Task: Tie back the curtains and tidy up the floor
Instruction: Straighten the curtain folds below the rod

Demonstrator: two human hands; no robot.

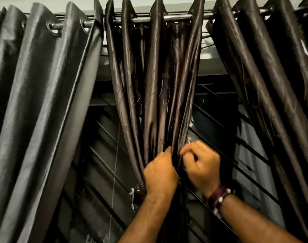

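Middle brown curtain (pixel 153 95), gathered into a bunch: left hand (pixel 159 172) grips it, right hand (pixel 200 165) pinches its folds alongside.

The middle curtain (pixel 149 88) is showing as thin brown cloth with a satin sheen, catching light along each fold and carrying a faint stitched pattern. The left curtain (pixel 44 95) is looking heavier and greyer, smooth and glossy, almost like coated fabric, with shiny metal rings near its top. The rod (pixel 177 17) is gleaming as polished metal. The right curtain (pixel 272 76) is shining like the middle one. Frayed white threads (pixel 132 199) are hanging matt and rough beside the gathered cloth. A bracelet (pixel 218 199) is looking like dull maroon cord with pale beads.
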